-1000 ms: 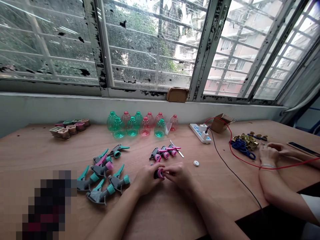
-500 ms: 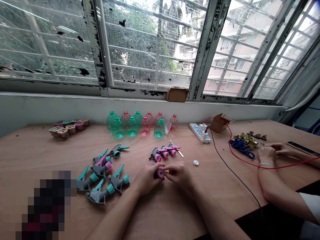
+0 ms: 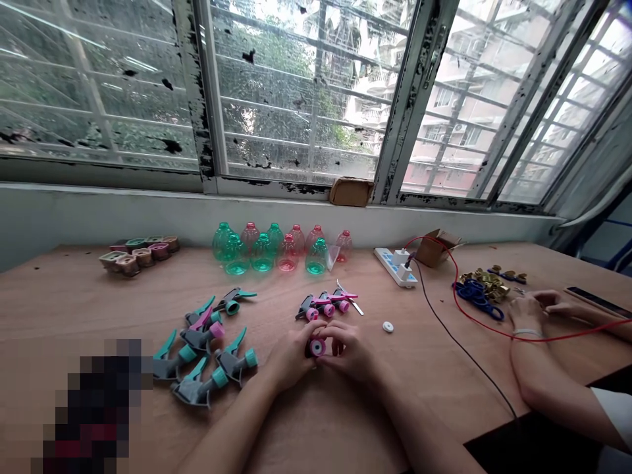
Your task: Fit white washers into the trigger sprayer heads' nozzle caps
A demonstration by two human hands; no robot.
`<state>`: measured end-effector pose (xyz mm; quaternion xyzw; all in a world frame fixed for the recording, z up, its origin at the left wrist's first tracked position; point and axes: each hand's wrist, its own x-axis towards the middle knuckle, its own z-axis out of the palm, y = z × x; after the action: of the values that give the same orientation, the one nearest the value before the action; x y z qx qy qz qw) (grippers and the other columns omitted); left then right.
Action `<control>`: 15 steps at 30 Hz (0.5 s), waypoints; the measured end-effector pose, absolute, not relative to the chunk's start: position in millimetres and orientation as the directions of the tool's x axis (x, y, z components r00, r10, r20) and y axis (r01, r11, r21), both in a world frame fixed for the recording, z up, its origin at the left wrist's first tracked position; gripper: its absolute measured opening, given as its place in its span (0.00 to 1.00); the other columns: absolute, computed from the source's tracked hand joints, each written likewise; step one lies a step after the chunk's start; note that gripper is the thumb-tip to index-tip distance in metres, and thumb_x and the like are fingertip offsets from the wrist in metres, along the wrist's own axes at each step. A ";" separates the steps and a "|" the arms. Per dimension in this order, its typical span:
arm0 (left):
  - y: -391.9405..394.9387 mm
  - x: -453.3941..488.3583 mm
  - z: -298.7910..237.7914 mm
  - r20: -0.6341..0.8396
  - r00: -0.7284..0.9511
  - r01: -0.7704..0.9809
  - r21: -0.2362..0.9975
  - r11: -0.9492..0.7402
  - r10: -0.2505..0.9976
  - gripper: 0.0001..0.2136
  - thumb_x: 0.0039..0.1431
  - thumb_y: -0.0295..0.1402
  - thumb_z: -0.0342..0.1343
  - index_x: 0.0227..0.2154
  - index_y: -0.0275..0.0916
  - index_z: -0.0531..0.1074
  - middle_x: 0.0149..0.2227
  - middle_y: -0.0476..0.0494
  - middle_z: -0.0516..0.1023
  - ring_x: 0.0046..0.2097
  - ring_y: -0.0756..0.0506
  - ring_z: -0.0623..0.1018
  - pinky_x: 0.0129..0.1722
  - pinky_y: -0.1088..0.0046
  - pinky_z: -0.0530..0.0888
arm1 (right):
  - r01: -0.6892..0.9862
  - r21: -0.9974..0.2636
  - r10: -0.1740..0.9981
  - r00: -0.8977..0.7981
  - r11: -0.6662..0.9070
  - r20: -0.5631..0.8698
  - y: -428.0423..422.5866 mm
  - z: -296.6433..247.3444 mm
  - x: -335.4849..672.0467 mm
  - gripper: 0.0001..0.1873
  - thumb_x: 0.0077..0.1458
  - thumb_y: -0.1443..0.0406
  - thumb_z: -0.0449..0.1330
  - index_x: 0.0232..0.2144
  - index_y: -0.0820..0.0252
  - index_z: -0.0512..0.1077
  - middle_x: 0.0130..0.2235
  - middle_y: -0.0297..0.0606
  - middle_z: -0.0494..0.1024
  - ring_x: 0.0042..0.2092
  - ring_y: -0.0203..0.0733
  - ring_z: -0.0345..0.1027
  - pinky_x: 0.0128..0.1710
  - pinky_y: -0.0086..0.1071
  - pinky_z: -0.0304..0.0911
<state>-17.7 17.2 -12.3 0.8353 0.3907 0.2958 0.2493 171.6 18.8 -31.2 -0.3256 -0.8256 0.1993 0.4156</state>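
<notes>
1. Far left: small square cups [image 3: 129, 258] stand in a row on the tabletop [image 3: 59, 296]. Teal sprayer heads [image 3: 197, 388] lie nearer the front.
2. Rear, left of centre: teal and pink bottles [image 3: 261, 255] stand upright along the wall.
3. Centre: the left hand [image 3: 291, 355] and right hand [image 3: 351, 352] hold a dark sprayer head [image 3: 309, 349] between them, above the tabletop. Both grips are closed on it, and the right fingers [image 3: 340, 345] wrap its front.
4. Change: its pink collar [image 3: 316, 347] now shows more fully between the hands.
5. Just beyond: pink-trimmed sprayer heads [image 3: 323, 304] lie together. A white ring [image 3: 388, 327] lies apart to their right.
6. Right: a power strip [image 3: 395, 266] sits rear. Blue parts [image 3: 476, 296] and brass parts [image 3: 486, 283] lie near a co-worker's hands [image 3: 530, 309].
</notes>
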 end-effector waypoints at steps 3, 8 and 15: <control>15.5 -19.0 -10.2 0.318 0.541 0.456 0.667 -0.589 0.779 0.30 0.44 0.23 0.57 0.53 0.46 0.64 0.41 0.50 0.79 0.39 0.45 0.76 0.38 0.73 0.70 | 0.361 -0.624 0.718 -0.427 0.693 0.549 17.2 -29.3 172.0 0.15 0.45 0.66 0.66 0.39 0.56 0.73 0.37 0.34 0.73 0.23 0.29 0.64 0.23 0.25 0.62; 11.8 -22.4 -5.9 0.380 0.546 0.383 0.680 -0.626 0.747 0.28 0.47 0.28 0.60 0.53 0.43 0.63 0.37 0.50 0.76 0.27 0.52 0.70 0.30 0.77 0.68 | 0.322 -0.691 0.760 -0.349 0.647 0.549 15.6 -28.0 173.9 0.13 0.45 0.68 0.65 0.37 0.58 0.72 0.33 0.32 0.72 0.23 0.29 0.63 0.21 0.23 0.59; 14.7 -25.4 -10.4 0.583 0.262 0.473 0.617 -0.629 0.769 0.10 0.58 0.38 0.55 0.40 0.38 0.69 0.27 0.52 0.69 0.24 0.53 0.65 0.25 0.78 0.64 | 0.297 -0.702 0.750 -0.412 0.648 0.518 20.7 -33.1 169.7 0.18 0.46 0.66 0.65 0.43 0.55 0.76 0.41 0.37 0.74 0.27 0.30 0.65 0.22 0.24 0.62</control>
<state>-25.4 14.7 -10.4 0.7777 0.3992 0.4579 0.1616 169.7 20.7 -33.1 -0.3278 -0.7983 0.2622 0.4319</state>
